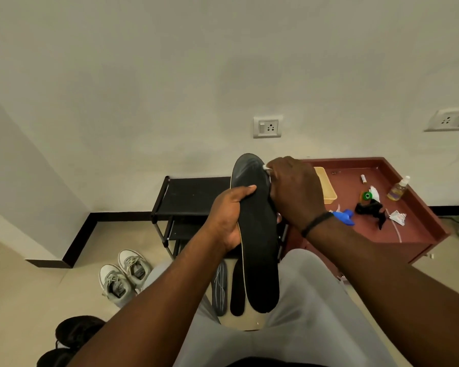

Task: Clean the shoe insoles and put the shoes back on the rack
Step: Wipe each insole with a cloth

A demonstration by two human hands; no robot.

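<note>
My left hand (229, 215) grips a long black insole (257, 234) by its left edge and holds it upright in front of me. My right hand (294, 192) pinches a small white wipe (266, 168) against the insole's upper right edge. Two more insoles lie on the floor between my knees, a grey one (220, 287) and a black one (237, 292). A pair of grey-white sneakers (123, 274) stands on the floor to the left. Black shoes (74, 332) sit at the lower left. The black shoe rack (188, 197) stands against the wall behind the insole.
A low red-brown cabinet (408, 229) to the right carries a yellow basket (326, 186), a spray bottle (398, 189), a blue sprayer head (343, 215), a black cloth (371, 209) and small scraps. Wall sockets (267, 126) sit above the rack.
</note>
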